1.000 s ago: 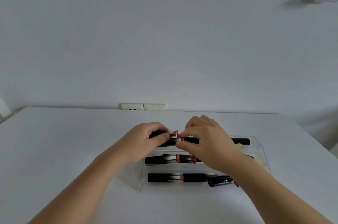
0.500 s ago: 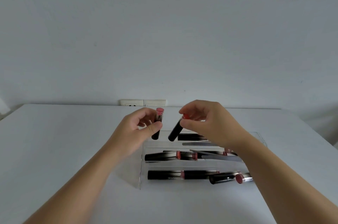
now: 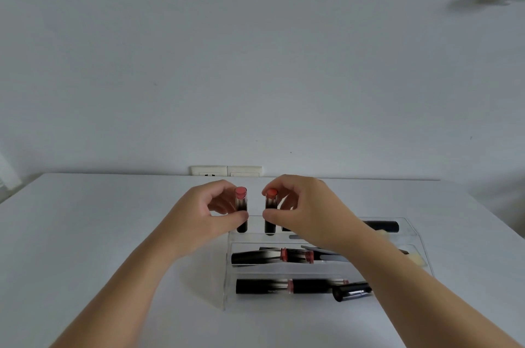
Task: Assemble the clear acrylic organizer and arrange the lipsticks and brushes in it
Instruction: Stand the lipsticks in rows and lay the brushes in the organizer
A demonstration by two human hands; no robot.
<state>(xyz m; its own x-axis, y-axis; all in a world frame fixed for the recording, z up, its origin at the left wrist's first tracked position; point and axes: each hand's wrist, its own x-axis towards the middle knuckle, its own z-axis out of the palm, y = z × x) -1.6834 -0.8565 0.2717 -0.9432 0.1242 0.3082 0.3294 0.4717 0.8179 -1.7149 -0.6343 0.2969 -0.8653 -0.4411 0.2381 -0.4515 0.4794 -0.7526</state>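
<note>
A clear acrylic organizer (image 3: 229, 276) with stepped rows sits on the white table. My left hand (image 3: 204, 217) pinches a black lipstick with a pink end (image 3: 241, 202), held upright at the back row's left end. Just to its right, my right hand (image 3: 306, 211) pinches a second upright lipstick with a red end (image 3: 270, 202). Black lipsticks lie on their sides in the middle row (image 3: 255, 256) and the front row (image 3: 264, 286). One loose lipstick (image 3: 352, 291) lies slanted at the front right. Brushes (image 3: 326, 258) lie across the middle row, partly hidden by my right arm.
The white table (image 3: 99, 234) reaches back to a white wall with a double socket plate (image 3: 225, 170). A black tube (image 3: 380, 226) lies in the back row at the right. The organizer's right part is hidden behind my right forearm.
Both hands lifted a lipstick from lying flat in the back row, turned each from slanted to upright, and lowered them toward the back row's left end.
</note>
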